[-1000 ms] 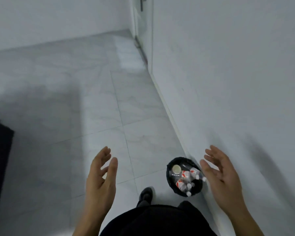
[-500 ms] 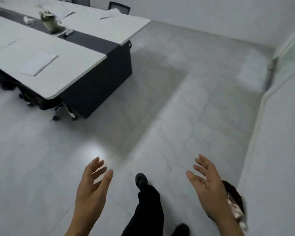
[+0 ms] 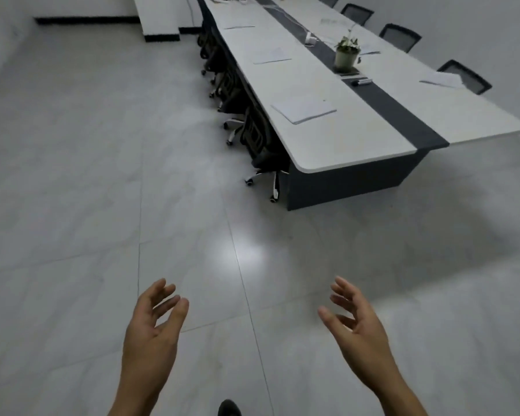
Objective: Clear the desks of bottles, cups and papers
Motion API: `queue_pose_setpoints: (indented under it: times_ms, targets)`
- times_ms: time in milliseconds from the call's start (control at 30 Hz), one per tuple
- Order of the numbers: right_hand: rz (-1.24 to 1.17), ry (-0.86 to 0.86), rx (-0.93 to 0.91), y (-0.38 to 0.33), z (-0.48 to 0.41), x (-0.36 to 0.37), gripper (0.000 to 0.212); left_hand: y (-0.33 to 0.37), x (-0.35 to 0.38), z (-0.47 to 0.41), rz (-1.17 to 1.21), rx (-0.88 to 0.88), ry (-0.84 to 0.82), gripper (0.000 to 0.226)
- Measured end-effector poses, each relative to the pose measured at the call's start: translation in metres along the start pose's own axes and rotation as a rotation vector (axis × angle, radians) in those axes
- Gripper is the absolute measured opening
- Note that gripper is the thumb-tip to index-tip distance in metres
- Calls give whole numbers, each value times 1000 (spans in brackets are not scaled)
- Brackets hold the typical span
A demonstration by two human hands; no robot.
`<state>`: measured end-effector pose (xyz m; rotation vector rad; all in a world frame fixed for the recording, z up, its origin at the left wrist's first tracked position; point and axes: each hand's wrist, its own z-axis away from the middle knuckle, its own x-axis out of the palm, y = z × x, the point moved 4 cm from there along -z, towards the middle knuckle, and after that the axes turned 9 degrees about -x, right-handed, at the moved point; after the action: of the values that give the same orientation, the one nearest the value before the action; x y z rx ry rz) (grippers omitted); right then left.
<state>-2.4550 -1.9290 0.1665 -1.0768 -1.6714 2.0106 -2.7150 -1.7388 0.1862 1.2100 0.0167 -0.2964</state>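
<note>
- While both are raised over the tiled floor [image 3: 72,175], the left hand [image 3: 150,334] and right hand [image 3: 360,331] face each other palm to palm, well apart. Their fingers are spread and loosely bent, holding nothing.
- Ahead and to the right stands a long white bench [image 3: 327,145] with a dark strip [image 3: 397,112] down its middle. Black wheeled chairs [image 3: 255,136] are tucked along its left side.
- On the strip sit a potted plant [image 3: 346,54] and what look like markers [image 3: 361,82].
- Papers lie flat on the bench: a white stack [image 3: 303,109] near the closest end, another sheet [image 3: 272,56] further along, a third [image 3: 442,79] across the strip.
</note>
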Motion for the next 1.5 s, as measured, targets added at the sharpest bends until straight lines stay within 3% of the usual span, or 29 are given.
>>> queue_pose_setpoints:
  times_ms: [167,367,533,767,867,1033,1300,1500]
  targets:
    - [-11,-106,-23,-45,-89,74,55,49,-29,-93,-13,21,38,43]
    - [-41,-73,-12,-42,-210,136,54,86,2,-226,-59,10,14,43]
    - [-83,-72,-12,-52,-356,194,53,138,25,-357,-82,-15,55,42]
    - [-88,-159,-115,-149,-557,273,53,247,11,-508,-26,26,185,43]
    - [-69,-207,-144,-174,-629,315,53,269,7,-573,36,21,239,50]
    - [-45,-233,-143,-186,-753,402,55,284,9,-716,109,-34,264,39]
    - [-55,-139,-119,-253,-949,502,56,409,23,-958,59,46,140,42]
    - [-90,5,-56,-257,-1083,534,54,487,84,-1124,-41,76,-30,44]
